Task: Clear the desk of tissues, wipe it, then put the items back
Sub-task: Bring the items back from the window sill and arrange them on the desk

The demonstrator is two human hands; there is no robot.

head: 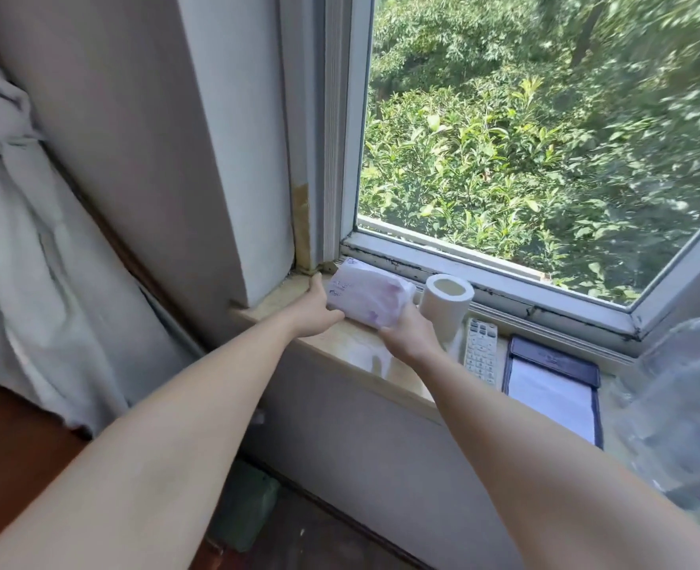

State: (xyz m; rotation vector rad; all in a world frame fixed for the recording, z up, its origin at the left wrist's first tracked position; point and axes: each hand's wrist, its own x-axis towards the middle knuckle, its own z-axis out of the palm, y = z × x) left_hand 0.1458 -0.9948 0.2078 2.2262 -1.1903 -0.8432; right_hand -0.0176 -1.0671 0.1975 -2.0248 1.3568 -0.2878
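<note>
A soft tissue pack (pixel 366 298) is shown gripped between both hands above the left end of the counter (pixel 340 343), a pale stone window ledge. The left hand (pixel 314 308) is closed on the pack's end at about 9 o'clock, thumb raised along it; the right hand (pixel 410 335) is clasped on the opposite end at about 4 o'clock. The pack's long axis runs from 11 o'clock to 5 o'clock, tilted, its far corner close to the window frame (pixel 442 261); whether its underside touches the ledge cannot be told. Neither hand is markedly nearer, the pack lying between them.

A tissue roll (pixel 447 306) stands upright just beside the pack at 3 o'clock, followed by a remote control (pixel 481 351) and a dark notepad folder (pixel 551 390). Clear crumpled plastic (pixel 685 405) is seen at the far right. A bare patch of ledge is visible beneath the pack. Bedding (pixel 19 240) lies to the left; foliage fills the window.
</note>
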